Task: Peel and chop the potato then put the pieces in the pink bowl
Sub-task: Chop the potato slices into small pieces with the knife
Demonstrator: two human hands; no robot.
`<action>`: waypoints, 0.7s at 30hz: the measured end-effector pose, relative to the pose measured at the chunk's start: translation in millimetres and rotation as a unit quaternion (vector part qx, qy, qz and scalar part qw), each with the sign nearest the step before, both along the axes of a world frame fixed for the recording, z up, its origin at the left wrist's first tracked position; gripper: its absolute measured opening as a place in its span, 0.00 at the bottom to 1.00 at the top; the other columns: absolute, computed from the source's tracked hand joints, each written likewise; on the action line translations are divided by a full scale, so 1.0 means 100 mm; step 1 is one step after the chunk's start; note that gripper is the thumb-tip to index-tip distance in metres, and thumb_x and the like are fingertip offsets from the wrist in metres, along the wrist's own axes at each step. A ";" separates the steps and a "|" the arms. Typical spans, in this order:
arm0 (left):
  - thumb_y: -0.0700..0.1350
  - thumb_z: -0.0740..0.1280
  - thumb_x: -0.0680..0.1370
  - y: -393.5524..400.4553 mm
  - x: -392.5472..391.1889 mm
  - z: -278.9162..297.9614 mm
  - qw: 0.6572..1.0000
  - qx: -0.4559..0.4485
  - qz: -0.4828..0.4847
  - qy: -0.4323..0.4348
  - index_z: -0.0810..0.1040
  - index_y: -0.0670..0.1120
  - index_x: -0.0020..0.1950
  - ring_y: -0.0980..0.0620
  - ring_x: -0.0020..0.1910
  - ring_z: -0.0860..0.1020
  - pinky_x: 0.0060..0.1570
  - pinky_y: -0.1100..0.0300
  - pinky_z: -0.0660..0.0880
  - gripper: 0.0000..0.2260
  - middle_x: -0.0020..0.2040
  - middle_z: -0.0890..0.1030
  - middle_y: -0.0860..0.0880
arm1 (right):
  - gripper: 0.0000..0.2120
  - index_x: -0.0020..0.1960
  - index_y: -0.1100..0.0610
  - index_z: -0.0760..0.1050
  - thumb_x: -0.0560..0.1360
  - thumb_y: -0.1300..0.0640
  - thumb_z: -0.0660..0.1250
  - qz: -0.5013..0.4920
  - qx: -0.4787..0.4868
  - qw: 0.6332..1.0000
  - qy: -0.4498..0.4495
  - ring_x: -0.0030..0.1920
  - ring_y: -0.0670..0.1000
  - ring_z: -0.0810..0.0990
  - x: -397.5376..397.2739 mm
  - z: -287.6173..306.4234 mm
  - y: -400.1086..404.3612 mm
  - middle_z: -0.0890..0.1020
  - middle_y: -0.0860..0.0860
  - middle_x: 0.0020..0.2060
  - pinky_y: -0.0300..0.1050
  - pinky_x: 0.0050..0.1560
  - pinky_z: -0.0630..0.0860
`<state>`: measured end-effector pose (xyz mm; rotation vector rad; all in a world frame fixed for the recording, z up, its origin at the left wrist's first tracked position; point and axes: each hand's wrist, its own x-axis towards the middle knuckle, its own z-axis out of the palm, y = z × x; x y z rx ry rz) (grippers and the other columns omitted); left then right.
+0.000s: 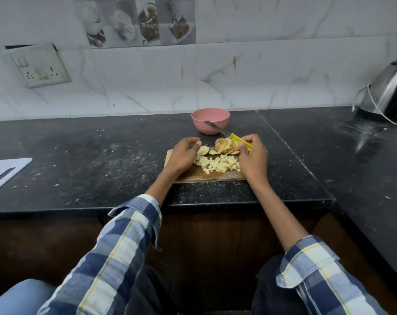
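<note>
A wooden cutting board lies on the black counter. On it is a heap of small diced potato pieces and, behind them, a row of potato slices leaning together, with two loose slices to their left. My right hand grips a knife by its yellow handle; the blade points back toward the pink bowl and its fingers touch the slice row. My left hand rests on the board's left side, fingers curled near the loose slices, holding nothing that I can see. The bowl looks empty.
A steel electric kettle with a cord stands at the back right. A white cutting board lies at the left edge. A wall socket sits on the tiled wall. Crumbs dot the counter.
</note>
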<state>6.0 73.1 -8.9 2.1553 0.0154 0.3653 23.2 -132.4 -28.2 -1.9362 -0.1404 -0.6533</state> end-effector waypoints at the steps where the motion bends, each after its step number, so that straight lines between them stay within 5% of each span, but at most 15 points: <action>1: 0.50 0.62 0.86 -0.01 0.03 0.01 1.000 -0.006 0.002 0.007 0.77 0.44 0.72 0.49 0.65 0.78 0.63 0.55 0.74 0.18 0.68 0.80 0.46 | 0.06 0.51 0.51 0.74 0.81 0.62 0.66 -0.002 0.003 1.000 0.005 0.50 0.55 0.79 0.01 0.00 0.00 0.81 0.46 0.46 0.61 0.50 0.78; 6: 0.48 0.69 0.82 -0.25 0.10 0.01 0.998 0.043 -0.018 0.038 0.75 0.43 0.74 0.48 0.70 0.76 0.72 0.52 0.70 0.22 0.71 0.78 0.46 | 0.06 0.50 0.50 0.74 0.81 0.61 0.66 -0.003 0.008 1.000 0.012 0.51 0.56 0.79 0.04 -0.01 0.00 0.81 0.47 0.46 0.60 0.51 0.78; 12: 0.35 0.69 0.75 -0.53 0.19 -0.08 0.997 0.055 0.051 0.010 0.81 0.43 0.68 0.49 0.65 0.79 0.68 0.59 0.71 0.21 0.65 0.83 0.46 | 0.05 0.51 0.51 0.74 0.80 0.61 0.65 -0.001 0.016 1.000 0.020 0.52 0.55 0.79 0.04 -0.02 -0.01 0.81 0.48 0.46 0.59 0.52 0.78; 18: 0.32 0.63 0.79 -0.54 0.15 -0.08 0.996 -0.040 0.081 -0.011 0.81 0.43 0.67 0.51 0.60 0.81 0.59 0.63 0.75 0.19 0.62 0.84 0.47 | 0.05 0.51 0.52 0.75 0.81 0.62 0.65 -0.006 0.022 0.999 0.024 0.52 0.55 0.78 0.03 -0.01 -0.01 0.81 0.48 0.47 0.59 0.54 0.77; 21: 0.35 0.61 0.83 -0.56 0.19 -0.11 0.984 -0.136 0.117 -0.024 0.82 0.45 0.65 0.51 0.46 0.84 0.40 0.61 0.78 0.16 0.60 0.84 0.50 | 0.04 0.51 0.52 0.74 0.81 0.61 0.65 -0.005 0.026 0.999 0.028 0.53 0.55 0.78 0.03 -0.02 -0.01 0.81 0.48 0.47 0.60 0.53 0.77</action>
